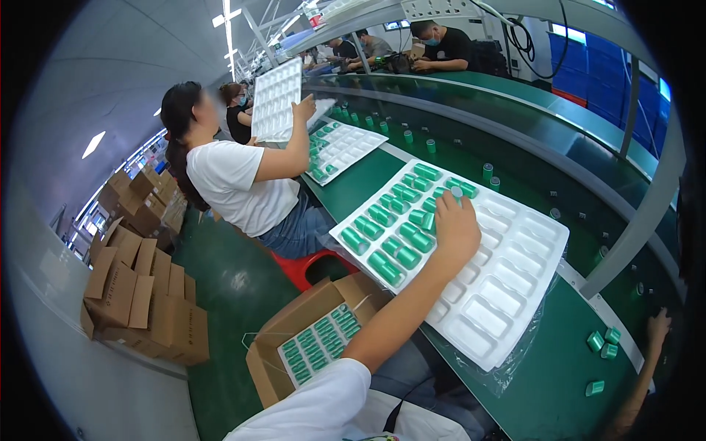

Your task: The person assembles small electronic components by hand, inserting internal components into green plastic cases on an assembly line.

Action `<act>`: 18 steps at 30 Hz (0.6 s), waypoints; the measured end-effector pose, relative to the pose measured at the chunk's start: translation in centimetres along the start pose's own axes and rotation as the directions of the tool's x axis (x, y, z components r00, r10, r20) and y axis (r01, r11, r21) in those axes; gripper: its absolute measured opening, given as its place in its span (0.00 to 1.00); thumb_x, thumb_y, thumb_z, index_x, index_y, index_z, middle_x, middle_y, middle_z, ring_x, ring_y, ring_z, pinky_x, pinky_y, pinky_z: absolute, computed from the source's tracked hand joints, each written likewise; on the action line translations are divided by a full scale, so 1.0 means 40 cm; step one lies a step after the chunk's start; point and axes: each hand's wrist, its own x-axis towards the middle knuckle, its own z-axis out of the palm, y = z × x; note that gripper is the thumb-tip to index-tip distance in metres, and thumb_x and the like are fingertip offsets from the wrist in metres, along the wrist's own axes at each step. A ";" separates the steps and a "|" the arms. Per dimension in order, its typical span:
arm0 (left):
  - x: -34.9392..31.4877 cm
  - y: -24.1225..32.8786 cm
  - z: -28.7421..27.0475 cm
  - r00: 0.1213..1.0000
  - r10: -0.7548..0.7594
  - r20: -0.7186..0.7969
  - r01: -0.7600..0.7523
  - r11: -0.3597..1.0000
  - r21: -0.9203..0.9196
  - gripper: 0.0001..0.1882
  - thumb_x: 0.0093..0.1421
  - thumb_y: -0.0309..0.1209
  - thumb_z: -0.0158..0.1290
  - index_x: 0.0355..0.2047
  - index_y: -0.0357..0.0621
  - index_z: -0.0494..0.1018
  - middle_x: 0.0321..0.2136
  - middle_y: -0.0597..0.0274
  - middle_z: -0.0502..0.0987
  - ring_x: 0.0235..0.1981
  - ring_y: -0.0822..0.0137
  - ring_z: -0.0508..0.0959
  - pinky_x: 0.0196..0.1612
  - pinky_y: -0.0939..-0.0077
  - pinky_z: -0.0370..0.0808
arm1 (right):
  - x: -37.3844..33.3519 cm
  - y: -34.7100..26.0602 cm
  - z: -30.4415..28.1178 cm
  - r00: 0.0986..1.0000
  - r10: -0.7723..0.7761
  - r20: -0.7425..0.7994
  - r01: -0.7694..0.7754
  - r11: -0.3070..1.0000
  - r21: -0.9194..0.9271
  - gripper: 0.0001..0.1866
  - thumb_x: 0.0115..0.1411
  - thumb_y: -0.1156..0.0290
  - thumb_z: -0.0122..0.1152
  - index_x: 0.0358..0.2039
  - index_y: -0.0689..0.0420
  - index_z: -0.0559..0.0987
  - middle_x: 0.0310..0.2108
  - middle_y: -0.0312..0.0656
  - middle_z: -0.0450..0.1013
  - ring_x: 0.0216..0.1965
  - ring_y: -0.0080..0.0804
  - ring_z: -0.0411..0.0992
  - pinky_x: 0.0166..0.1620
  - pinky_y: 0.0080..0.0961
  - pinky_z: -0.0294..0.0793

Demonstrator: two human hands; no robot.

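Observation:
My left hand (457,229) is over the middle of a white blister tray (507,294), its fingers closed around a short green cylinder with a grey end (457,192). Pairs of green cylinders (417,237) lie on their sides in the pockets of the tray's left half. The pockets on its right half hold nothing. At the far right, my right hand (659,328) reaches over the dark conveyor belt, below a standing cylinder (639,289). Its fingers are small and dim there, so I cannot make out their grip. Several loose green cylinders (596,341) lie on the green bench between that hand and the tray.
More cylinders (431,145) stand along the belt. A co-worker (235,176) at left lifts a white tray (277,101) above a partly filled one (346,151). Beside my lap, an open carton (272,360) holds a filled tray. Cartons (147,309) stack at left; a metal post (647,176) rises at right.

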 end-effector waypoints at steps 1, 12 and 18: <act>0.002 -0.014 -0.009 0.995 -0.010 0.104 0.008 1.000 0.026 0.18 0.52 0.28 0.54 0.43 0.33 0.72 0.47 0.38 0.67 0.49 0.45 0.65 0.53 0.51 0.61 | -0.007 0.004 -0.011 0.993 -0.020 0.119 0.021 1.000 -0.009 0.33 0.59 0.70 0.51 0.66 0.59 0.59 0.53 0.65 0.66 0.57 0.63 0.65 0.61 0.44 0.63; 0.052 -0.041 -0.058 0.921 0.135 0.365 -0.197 0.971 0.138 0.09 0.45 0.24 0.56 0.30 0.34 0.77 0.33 0.41 0.75 0.42 0.49 0.68 0.47 0.56 0.62 | -0.131 0.021 -0.124 0.952 -0.297 0.075 0.245 0.885 0.395 0.15 0.51 0.79 0.55 0.41 0.67 0.72 0.37 0.55 0.73 0.41 0.48 0.74 0.48 0.36 0.71; 0.050 -0.020 -0.063 0.885 0.088 0.457 -0.157 0.981 0.114 0.14 0.48 0.23 0.55 0.37 0.32 0.75 0.36 0.37 0.73 0.46 0.45 0.69 0.50 0.55 0.63 | -0.058 0.021 -0.068 0.966 -0.150 -0.211 0.259 0.578 0.774 0.22 0.65 0.70 0.55 0.59 0.62 0.70 0.52 0.46 0.73 0.49 0.38 0.74 0.54 0.30 0.70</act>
